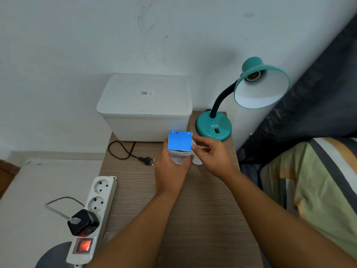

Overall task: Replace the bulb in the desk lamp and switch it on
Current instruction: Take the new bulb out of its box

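A teal desk lamp (213, 127) stands at the table's back right, its shade (262, 88) tilted toward me with an empty socket (253, 76). The lamp's black plug (146, 159) lies unplugged on the table. My left hand (170, 171) grips a blue and white bulb box (179, 142) from below. My right hand (210, 157) pinches at the box's right side, where a white bulb (197, 161) shows partly between my hands.
A white lidded plastic box (144, 107) stands against the wall behind my hands. A white power strip (94, 213) with a lit red switch and one black plug in it lies at the table's left edge. A bed with striped bedding (318, 186) is on the right.
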The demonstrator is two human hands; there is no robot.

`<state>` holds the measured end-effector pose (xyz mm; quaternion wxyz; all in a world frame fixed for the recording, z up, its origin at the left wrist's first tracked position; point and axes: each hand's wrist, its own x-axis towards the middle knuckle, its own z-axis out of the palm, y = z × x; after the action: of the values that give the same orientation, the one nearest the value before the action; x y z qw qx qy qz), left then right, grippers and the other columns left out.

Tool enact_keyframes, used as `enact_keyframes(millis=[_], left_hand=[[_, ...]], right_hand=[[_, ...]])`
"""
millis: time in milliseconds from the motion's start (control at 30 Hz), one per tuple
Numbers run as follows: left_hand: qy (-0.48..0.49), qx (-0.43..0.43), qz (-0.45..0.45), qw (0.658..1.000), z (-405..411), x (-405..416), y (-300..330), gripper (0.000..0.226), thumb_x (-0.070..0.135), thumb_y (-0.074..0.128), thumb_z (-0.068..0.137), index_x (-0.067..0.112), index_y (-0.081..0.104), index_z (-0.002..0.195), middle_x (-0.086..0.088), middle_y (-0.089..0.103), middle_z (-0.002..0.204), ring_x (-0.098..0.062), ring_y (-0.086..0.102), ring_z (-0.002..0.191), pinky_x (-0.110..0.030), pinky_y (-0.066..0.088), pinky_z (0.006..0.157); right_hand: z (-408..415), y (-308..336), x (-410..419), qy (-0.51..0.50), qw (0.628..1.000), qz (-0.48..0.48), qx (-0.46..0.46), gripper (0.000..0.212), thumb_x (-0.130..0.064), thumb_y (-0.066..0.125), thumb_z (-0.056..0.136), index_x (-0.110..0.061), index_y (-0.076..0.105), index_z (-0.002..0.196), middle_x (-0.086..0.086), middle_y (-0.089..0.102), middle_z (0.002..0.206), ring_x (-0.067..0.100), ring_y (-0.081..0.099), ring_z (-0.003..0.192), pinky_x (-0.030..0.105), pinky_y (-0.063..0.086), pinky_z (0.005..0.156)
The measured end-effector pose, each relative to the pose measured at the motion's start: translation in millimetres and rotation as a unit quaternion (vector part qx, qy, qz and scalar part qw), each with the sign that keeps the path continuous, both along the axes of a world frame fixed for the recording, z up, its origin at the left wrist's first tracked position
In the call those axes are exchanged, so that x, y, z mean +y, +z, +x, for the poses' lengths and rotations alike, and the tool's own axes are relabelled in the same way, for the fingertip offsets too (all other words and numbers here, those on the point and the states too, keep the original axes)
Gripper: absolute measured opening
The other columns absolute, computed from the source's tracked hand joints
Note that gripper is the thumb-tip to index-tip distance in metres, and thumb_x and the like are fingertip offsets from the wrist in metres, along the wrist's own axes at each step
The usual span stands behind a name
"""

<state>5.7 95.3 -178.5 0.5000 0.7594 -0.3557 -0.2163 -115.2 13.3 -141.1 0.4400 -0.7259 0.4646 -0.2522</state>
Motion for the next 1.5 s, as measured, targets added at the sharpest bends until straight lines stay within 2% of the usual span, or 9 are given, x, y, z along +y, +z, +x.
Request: enact_keyframes(millis=[233,367,733,867,1033,1167,1300,1433,1500], left_hand=[[0.005,-0.007,0.005,1.000,-0.1,1.0,-0.7,0.081,0.047,0.084,0.072,0.034,0.045,0.142,0.013,0.066,0.123,-0.005,0.063,0.112,-0.028,0.056,0.088],[0.005,-0.012,0.006,1.000,-0.1,1.9,0.2,0.081,0.048,0.083,0.072,0.030,0.047,0.142,0.010,0.067,0.121,-0.008,0.064,0.109,-0.028,0.055,0.088],[-0.008,-0.003,0.005,1.000,4.4,2.0,2.3,0.092,0.049,0.084,0.072,0.032,0.035,0.148,0.007,0.060,0.135,-0.012,0.059,0.120,-0.033,0.057,0.092],[-0.023,0.000,-0.014,1.000,5.3,2.7,2.5,0.094,0.033,0.084,0.077,0.028,0.029,0.152,0.004,0.052,0.145,-0.012,0.051,0.130,-0.022,0.048,0.098],[-0.048,-0.014,-0.021,0.999,12.5,1.6,-5.7,0.085,0.023,0.080,0.081,0.031,0.031,0.151,0.005,0.052,0.142,-0.014,0.054,0.126,-0.036,0.055,0.096],[-0.067,-0.057,-0.020,0.996,12.7,4.4,-3.8,0.079,0.019,0.073,0.088,0.026,0.028,0.153,0.002,0.045,0.149,-0.014,0.049,0.132,-0.009,0.044,0.093],[-0.084,-0.094,-0.025,0.992,16.6,7.0,-3.2,0.078,0.016,0.070,0.091,0.026,0.024,0.153,-0.002,0.038,0.154,-0.012,0.043,0.135,0.004,0.036,0.089],[-0.098,-0.125,-0.048,0.986,23.0,7.0,-1.7,0.090,0.018,0.071,0.090,0.043,0.009,0.151,0.001,0.030,0.159,-0.011,0.034,0.142,-0.028,0.043,0.109],[-0.111,-0.153,-0.045,0.981,25.3,6.7,0.3,0.095,0.019,0.071,0.090,0.049,0.003,0.149,0.004,0.027,0.159,0.000,0.025,0.141,-0.020,0.034,0.110]], right_hand=[[-0.9,5.0,-0.7,0.029,0.999,-0.032,0.028,0.041,-0.022,0.066,0.094,-0.025,0.061,0.134,-0.021,0.063,0.119,-0.001,0.058,0.114,0.029,0.050,0.100],[-3.0,6.3,-5.1,0.040,0.996,-0.056,0.048,0.047,-0.030,0.071,0.090,-0.023,0.061,0.136,-0.008,0.064,0.131,0.005,0.058,0.117,0.026,0.051,0.098],[-1.9,7.9,-0.9,0.050,0.994,-0.086,0.049,0.047,-0.033,0.066,0.094,-0.020,0.058,0.138,-0.003,0.060,0.138,0.001,0.052,0.119,0.014,0.045,0.093],[0.1,8.7,1.2,0.025,0.997,-0.068,0.034,0.045,-0.034,0.062,0.097,-0.021,0.057,0.139,-0.005,0.060,0.137,0.002,0.054,0.119,0.015,0.045,0.093],[5.0,13.9,1.9,-0.010,0.999,-0.052,0.009,0.042,-0.039,0.057,0.099,-0.023,0.058,0.138,-0.013,0.062,0.130,0.003,0.059,0.116,0.022,0.051,0.093],[8.7,18.0,0.4,-0.028,0.998,-0.051,-0.001,0.042,-0.041,0.057,0.098,-0.023,0.062,0.135,-0.008,0.068,0.127,-0.008,0.060,0.103,0.020,0.052,0.093],[11.7,23.2,-2.8,-0.038,0.998,-0.056,0.010,0.041,-0.042,0.056,0.098,-0.022,0.063,0.133,-0.008,0.069,0.122,-0.011,0.057,0.095,0.019,0.051,0.091],[12.9,25.3,-4.5,-0.040,0.997,-0.057,0.016,0.040,-0.042,0.056,0.098,-0.022,0.064,0.132,-0.010,0.069,0.116,-0.011,0.057,0.093,0.015,0.050,0.085],[13.0,26.1,-4.4,-0.041,0.997,-0.057,0.015,0.040,-0.043,0.055,0.098,-0.022,0.065,0.131,-0.008,0.071,0.115,-0.009,0.059,0.093,0.015,0.051,0.084]])
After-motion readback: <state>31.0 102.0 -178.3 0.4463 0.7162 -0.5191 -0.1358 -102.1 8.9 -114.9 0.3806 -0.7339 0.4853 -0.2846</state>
